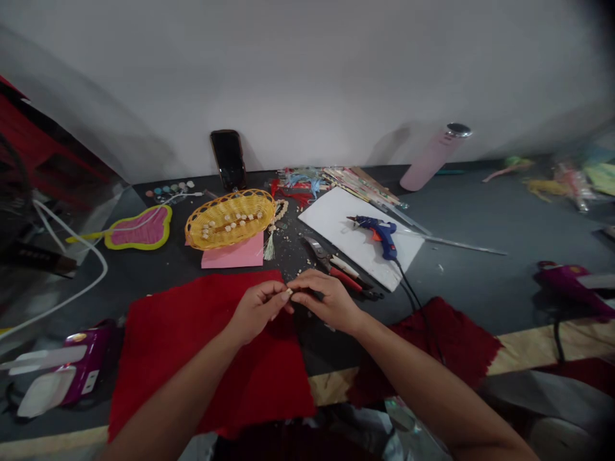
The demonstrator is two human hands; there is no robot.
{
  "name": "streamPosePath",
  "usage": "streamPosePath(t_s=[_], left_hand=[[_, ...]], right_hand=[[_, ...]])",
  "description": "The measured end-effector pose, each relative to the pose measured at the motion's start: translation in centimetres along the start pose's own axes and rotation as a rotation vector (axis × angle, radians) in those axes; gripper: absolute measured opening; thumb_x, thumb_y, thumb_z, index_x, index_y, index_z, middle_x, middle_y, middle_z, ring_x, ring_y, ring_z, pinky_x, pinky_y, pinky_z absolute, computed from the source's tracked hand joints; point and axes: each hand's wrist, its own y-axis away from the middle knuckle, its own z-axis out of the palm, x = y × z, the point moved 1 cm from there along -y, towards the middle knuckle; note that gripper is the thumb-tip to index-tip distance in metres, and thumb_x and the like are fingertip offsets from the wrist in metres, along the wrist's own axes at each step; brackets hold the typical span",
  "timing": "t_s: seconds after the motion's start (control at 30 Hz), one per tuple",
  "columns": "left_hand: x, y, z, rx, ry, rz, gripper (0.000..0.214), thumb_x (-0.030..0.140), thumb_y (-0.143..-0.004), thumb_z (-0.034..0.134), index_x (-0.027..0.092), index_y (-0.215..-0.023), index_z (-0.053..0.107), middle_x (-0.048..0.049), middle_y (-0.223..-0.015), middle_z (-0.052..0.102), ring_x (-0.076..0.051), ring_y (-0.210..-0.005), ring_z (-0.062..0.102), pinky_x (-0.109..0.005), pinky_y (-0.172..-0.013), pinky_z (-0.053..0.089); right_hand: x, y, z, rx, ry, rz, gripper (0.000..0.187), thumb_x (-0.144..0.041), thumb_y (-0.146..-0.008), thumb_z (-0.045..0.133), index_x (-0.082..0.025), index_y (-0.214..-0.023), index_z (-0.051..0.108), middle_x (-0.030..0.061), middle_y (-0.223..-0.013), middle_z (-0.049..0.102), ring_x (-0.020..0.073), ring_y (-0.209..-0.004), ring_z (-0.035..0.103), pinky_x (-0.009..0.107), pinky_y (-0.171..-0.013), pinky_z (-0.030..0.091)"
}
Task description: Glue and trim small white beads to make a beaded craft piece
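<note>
My left hand (pixel 259 307) and my right hand (pixel 327 299) meet above the top right corner of a red cloth (pixel 202 349) on the dark table (pixel 480 256). Both hands are closed in a pinch. A small pale bead (pixel 289 291) shows between the fingertips of the left hand. The right fingertips touch the same spot and may hold a thin dark stick or thread, too small to name. A yellow woven basket (pixel 229 219) with several pale beads lies behind the hands on a pink sheet (pixel 235 254).
Red-handled pliers (pixel 336 266) lie just past my right hand. A blue glue gun (pixel 379 234) rests on a white board (pixel 346 224), its cord running toward me. A phone (pixel 228 160), a pink bottle (pixel 435 157), tassels, sticks, a darker red cloth (pixel 442 346) and purple devices (pixel 571 285) surround them.
</note>
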Motion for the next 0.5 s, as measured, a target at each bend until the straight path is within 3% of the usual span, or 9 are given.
streamPosePath(t_s=[0.27, 0.5], left_hand=[[-0.12, 0.04, 0.01, -0.067, 0.081, -0.068, 0.028, 0.041, -0.077, 0.058, 0.013, -0.083, 0.055, -0.0021, -0.067, 0.063, -0.003, -0.044, 0.034, -0.018, -0.042, 0.023], [-0.55, 0.00, 0.11, -0.055, 0.134, -0.062, 0.031, 0.043, -0.077, 0.057, 0.014, -0.087, 0.053, -0.0046, -0.070, 0.065, -0.003, -0.041, 0.033, -0.019, -0.041, 0.023]], right_hand=[[0.52, 0.19, 0.26, 0.009, 0.035, -0.053, 0.016, -0.024, -0.086, 0.054, -0.021, -0.096, 0.067, 0.0059, -0.082, 0.067, 0.0140, -0.076, 0.062, 0.026, -0.068, 0.052], [0.64, 0.22, 0.18, 0.020, 0.072, -0.033, 0.016, -0.025, -0.087, 0.053, -0.020, -0.095, 0.066, 0.0057, -0.082, 0.067, 0.0143, -0.076, 0.062, 0.027, -0.070, 0.052]])
